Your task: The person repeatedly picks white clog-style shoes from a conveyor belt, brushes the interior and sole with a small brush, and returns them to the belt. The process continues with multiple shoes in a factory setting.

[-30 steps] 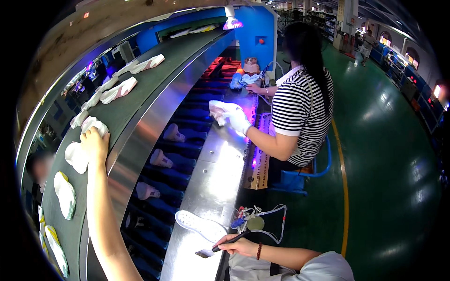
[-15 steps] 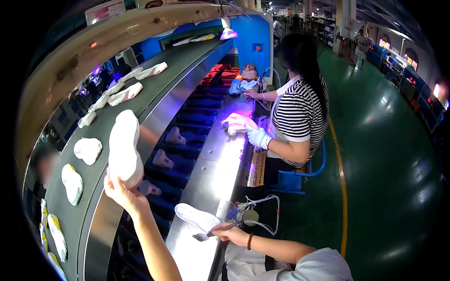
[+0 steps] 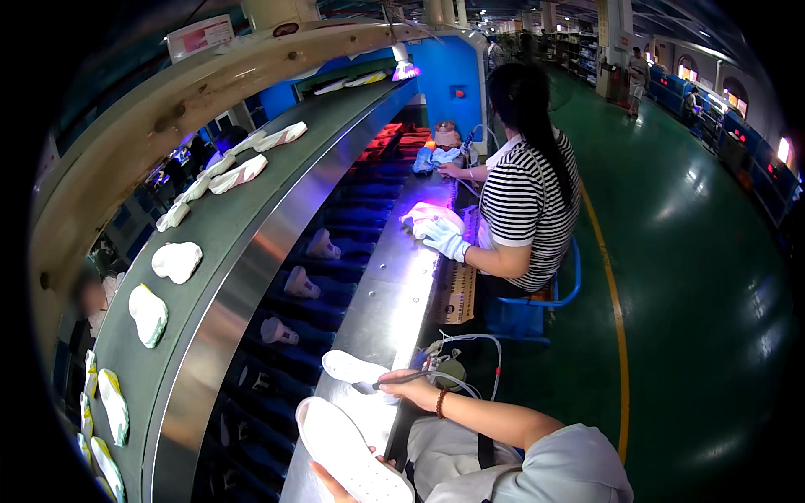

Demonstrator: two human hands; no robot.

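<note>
- From the head camera, a white shoe sole [image 3: 348, 444] is up off the bench at the lower centre of the frame; the left hand [image 3: 329, 484] grips it from beneath, palm hidden, fingers curled around both edges.
- The right hand [image 3: 409, 386] pinches a black-handled brush [image 3: 387, 383], its tip at a second white sole [image 3: 350, 367] lying on the metal bench [image 3: 387, 289]; whether bristles and sole touch cannot be told.
- One sole in hand, one on the bench: the work appears to be mid-course, though any coating on either is indistinguishable. Yellow-edged soles [image 3: 148, 316] at left lie out of both hands' grasp.
- Those rest on a dark green conveyor belt [image 3: 210, 289] sweeping toward a blue machine housing [image 3: 450, 84], top centre, beneath a lit lamp [image 3: 404, 65].
- A co-worker in a striped shirt [image 3: 532, 201] sits right of centre, beside a glossy green floor [image 3: 688, 310] marked by a yellow line [image 3: 619, 335].
</note>
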